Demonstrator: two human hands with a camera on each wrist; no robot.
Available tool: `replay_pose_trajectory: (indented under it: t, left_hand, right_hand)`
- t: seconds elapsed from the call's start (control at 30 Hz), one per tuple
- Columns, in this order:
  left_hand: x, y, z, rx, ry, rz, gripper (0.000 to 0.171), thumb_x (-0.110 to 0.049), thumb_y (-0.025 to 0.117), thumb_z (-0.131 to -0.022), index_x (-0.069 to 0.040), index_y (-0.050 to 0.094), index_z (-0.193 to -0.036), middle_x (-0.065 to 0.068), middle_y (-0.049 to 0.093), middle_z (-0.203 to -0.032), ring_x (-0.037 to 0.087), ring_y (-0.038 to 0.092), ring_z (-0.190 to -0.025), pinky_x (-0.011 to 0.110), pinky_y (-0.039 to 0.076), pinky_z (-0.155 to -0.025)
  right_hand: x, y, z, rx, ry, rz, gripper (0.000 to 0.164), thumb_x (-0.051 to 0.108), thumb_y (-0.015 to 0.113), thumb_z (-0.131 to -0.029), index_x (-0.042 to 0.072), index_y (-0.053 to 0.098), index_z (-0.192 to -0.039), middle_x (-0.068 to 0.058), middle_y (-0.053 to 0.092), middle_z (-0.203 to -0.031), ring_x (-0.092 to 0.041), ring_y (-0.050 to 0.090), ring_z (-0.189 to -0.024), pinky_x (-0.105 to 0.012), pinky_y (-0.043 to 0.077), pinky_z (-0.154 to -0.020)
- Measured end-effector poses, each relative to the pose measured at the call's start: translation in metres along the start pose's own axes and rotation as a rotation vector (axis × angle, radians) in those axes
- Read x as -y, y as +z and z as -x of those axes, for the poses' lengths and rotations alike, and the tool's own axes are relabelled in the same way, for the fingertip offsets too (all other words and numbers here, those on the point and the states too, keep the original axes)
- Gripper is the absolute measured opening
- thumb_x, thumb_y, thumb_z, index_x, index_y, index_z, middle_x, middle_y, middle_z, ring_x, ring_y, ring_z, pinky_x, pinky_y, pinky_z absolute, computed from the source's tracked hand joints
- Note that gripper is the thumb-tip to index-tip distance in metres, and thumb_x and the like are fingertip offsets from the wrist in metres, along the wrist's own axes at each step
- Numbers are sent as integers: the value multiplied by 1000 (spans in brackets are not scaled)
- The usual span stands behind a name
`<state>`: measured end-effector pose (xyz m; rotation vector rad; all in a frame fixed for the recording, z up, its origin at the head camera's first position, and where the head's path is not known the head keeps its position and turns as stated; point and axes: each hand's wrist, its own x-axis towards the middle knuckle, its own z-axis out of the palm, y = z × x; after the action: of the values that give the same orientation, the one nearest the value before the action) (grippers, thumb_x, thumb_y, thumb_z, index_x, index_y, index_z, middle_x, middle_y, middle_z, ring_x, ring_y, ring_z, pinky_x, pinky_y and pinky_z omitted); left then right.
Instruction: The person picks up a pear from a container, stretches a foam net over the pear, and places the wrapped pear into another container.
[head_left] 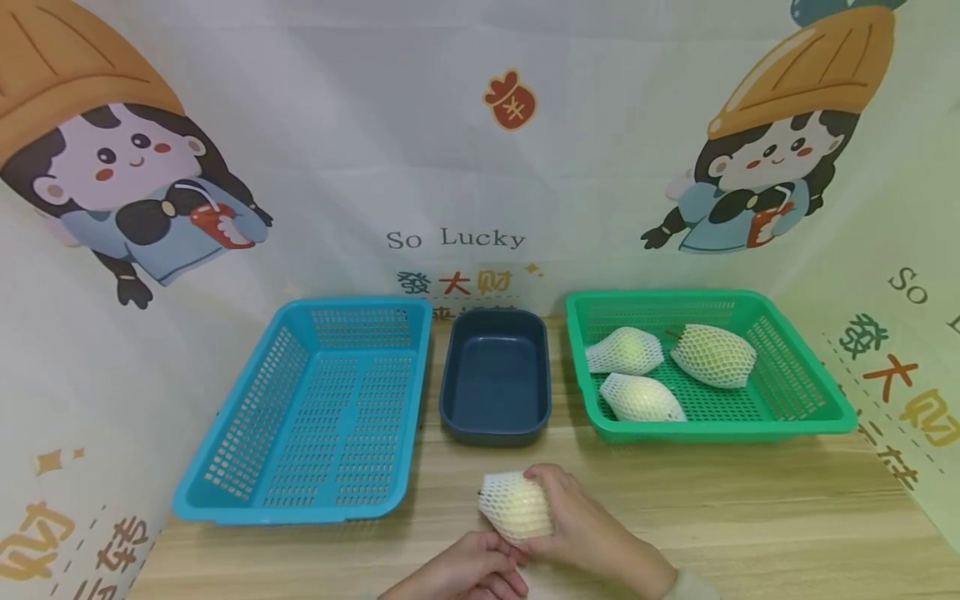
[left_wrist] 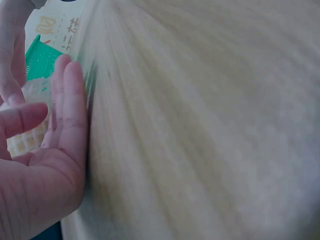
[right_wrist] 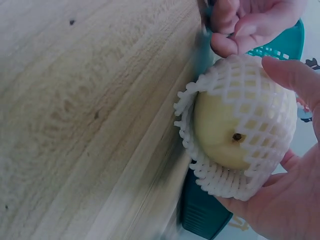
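Observation:
A pale yellow pear point(head_left: 519, 510) in a white foam net sits in my right hand point(head_left: 581, 529), low over the front of the table. My right fingers and thumb wrap its side. In the right wrist view the net point(right_wrist: 262, 110) gapes at one end, baring the pear's skin and a small dark spot. Just below and left of the pear is my left hand point(head_left: 472, 571), its fingertips right at the net. The left wrist view shows those fingers point(left_wrist: 74, 105) nearly straight with the thumb apart, the pear partly hidden behind them.
A green basket point(head_left: 720, 430) at the right holds 3 more netted pears point(head_left: 712, 357). A deep navy dish point(head_left: 497, 379) stands in the middle, and a larger blue basket point(head_left: 300, 514) to its left. Behind them hangs a printed cloth point(head_left: 360, 133).

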<state>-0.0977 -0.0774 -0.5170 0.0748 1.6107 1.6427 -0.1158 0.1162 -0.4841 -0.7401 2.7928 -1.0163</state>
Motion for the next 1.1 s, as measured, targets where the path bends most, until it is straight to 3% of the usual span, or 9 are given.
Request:
replay_pose_trajectory:
  t: [0.13,0.3,0.57,0.73,0.9,1.0,1.1]
  left_hand:
    - [-2,1,5,37,62,-58,21,-6,49,-88,6,56,-104,2,65,-77,4,58,-61,12,45,-53]
    - [-4,-1,12,92,106,-117,24,-6,50,-88,6,54,-107,4,65,-82,7,59,-69,16,47,-62]
    - [-16,-6,24,63,188,-404,19,-13,53,-91,-3,60,-106,10,67,-94,9,61,-82,20,49,-72]
    - [-31,-7,31,-30,255,-729,23,-21,50,-95,-10,60,-112,2,65,-106,8,58,-97,27,49,-84]
    - [-45,-4,39,-188,371,-1060,31,-22,44,-97,-12,56,-123,2,59,-121,21,53,-111,39,46,-92]
    - [-52,-2,41,-283,443,-1193,34,-20,40,-97,-12,54,-128,4,57,-127,26,51,-117,44,42,-98]
    - [-58,-1,43,-347,476,-1262,37,-20,37,-98,-12,52,-130,5,54,-130,27,48,-122,46,38,-102]
  right_hand:
    - [1,0,0,-18,7,-7,67,27,78,-68,9,40,-121,-1,47,-117,-17,48,-107,-37,48,-87]
    - [2,-4,3,-45,45,-58,68,24,78,-64,9,42,-120,-3,49,-115,-16,49,-104,-32,47,-84]
    - [11,-34,8,-87,82,-187,69,22,78,-67,9,42,-124,-13,49,-124,-27,50,-110,-42,48,-83]
    - [16,-66,8,-208,40,-142,67,19,78,-65,10,44,-122,-12,52,-122,-28,53,-106,-39,50,-78]
    - [15,-107,7,-278,11,-87,66,16,78,-68,10,43,-124,-19,52,-123,-32,55,-101,-37,52,-70]
    - [10,-131,6,-299,20,-55,65,16,77,-71,8,42,-125,-22,51,-123,-36,55,-100,-40,52,-69]
    - [0,-153,4,-304,57,-20,64,17,75,-74,5,40,-126,-25,49,-123,-38,55,-99,-44,52,-70]
